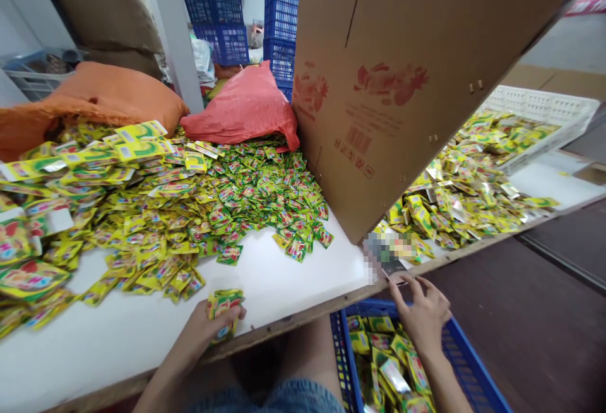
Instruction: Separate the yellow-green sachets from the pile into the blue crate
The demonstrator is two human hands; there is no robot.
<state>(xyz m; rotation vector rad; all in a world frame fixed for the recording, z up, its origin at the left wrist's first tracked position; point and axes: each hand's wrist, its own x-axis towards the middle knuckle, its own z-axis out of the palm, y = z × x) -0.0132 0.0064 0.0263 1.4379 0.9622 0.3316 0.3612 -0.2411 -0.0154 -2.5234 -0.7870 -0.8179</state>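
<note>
My left hand (208, 329) rests at the front edge of the white table (284, 280), closed around a small stack of yellow-green sachets (224, 304). My right hand (423, 313) hovers over the blue crate (466, 362) below the table edge, fingers stretched up to a blurred flat object (389, 256) lying on the table edge; whether it grips it is unclear. A large heap of the same sachets (189, 204) covers the table ahead of my left hand.
A big cardboard box (402, 84) leans over the table's right half, with more sachets (464, 192) and a white basket (544, 110) behind it. Orange (113, 94) and red sacks (246, 110) and stacked blue crates (279, 21) stand at the back.
</note>
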